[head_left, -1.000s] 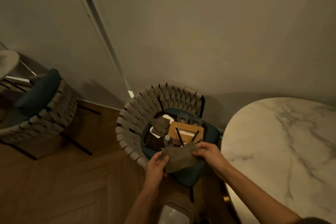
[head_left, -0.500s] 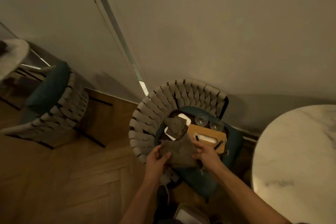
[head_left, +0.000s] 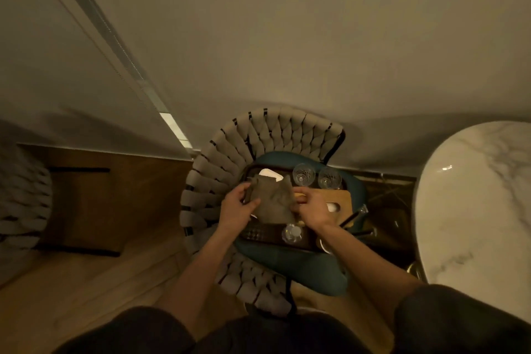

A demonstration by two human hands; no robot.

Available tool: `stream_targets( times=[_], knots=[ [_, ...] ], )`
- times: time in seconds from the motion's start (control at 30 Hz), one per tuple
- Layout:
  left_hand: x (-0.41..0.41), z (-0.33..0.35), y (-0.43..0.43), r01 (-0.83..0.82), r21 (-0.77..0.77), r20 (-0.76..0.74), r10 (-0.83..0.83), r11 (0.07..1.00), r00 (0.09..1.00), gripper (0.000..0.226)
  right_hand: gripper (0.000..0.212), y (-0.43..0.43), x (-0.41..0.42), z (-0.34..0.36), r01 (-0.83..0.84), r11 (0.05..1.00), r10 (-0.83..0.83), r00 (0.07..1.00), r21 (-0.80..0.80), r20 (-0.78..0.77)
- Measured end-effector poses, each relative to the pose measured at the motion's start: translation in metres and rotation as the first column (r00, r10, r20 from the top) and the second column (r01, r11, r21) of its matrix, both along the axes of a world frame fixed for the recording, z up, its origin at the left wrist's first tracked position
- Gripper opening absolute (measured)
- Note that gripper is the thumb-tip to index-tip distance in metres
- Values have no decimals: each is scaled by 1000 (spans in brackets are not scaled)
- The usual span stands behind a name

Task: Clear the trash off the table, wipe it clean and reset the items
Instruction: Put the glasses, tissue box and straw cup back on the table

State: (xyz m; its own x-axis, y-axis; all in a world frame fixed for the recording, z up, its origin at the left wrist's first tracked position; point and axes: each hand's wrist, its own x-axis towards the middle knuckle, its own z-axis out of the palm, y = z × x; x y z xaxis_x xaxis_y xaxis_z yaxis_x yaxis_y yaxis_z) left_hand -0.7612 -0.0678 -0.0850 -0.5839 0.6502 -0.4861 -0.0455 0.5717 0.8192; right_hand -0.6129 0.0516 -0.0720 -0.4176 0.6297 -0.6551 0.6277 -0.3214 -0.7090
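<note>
Stretching between both hands, a grey-brown cloth [head_left: 273,201] is held up just above a dark tray [head_left: 260,234]. The left hand [head_left: 237,208] grips the cloth's left edge: its fingers are curled behind the fabric and the thumb lies across the front. The right hand [head_left: 314,210] holds the opposite edge, fingers bent and pressed together with the cloth pinched against the thumb. The cloth hangs crumpled and slack between the two sets of fingers, and its lower edge droops toward the tray.

The tray rests on the teal cushion [head_left: 304,270] of a woven chair [head_left: 258,135]. Just beyond the fingers, two clear glasses [head_left: 304,174] stand side by side on the tray, and a white item [head_left: 268,173] shows past the cloth's top edge. A wooden box [head_left: 340,200] lies under and to the outside of the right fingers. A clear round item [head_left: 291,233] sits on the tray just nearer the person than the cloth. The marble counter [head_left: 474,210] stands well to the right of the right fingers, apart from both hands and the cloth.
</note>
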Motion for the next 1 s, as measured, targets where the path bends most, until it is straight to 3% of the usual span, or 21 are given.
stream_targets(
  times=[0.17,0.23,0.37,0.43,0.73,1.0],
  knots=[
    [-35,-34,20,149,-173,-93,-166,974,982,65,55,25,-8,-14,-82,996,74,983,41,169],
    [-37,-51,15,224,-262,-117,-262,939,958,66,45,32,6,-18,-79,994,59,970,74,234],
    [-26,-58,19,269,-219,19,-271,938,962,29,9,47,41,-12,65,996,-75,983,61,167],
    [-17,-48,34,315,-181,39,-313,932,949,14,9,54,55,-4,99,993,-107,985,65,137],
    [25,-29,115,361,-21,-34,-361,932,932,9,12,102,79,3,13,985,-29,995,171,94],
    [48,-85,188,411,-194,-110,-436,891,893,9,10,182,92,-59,-157,978,125,967,136,222]
  ],
)
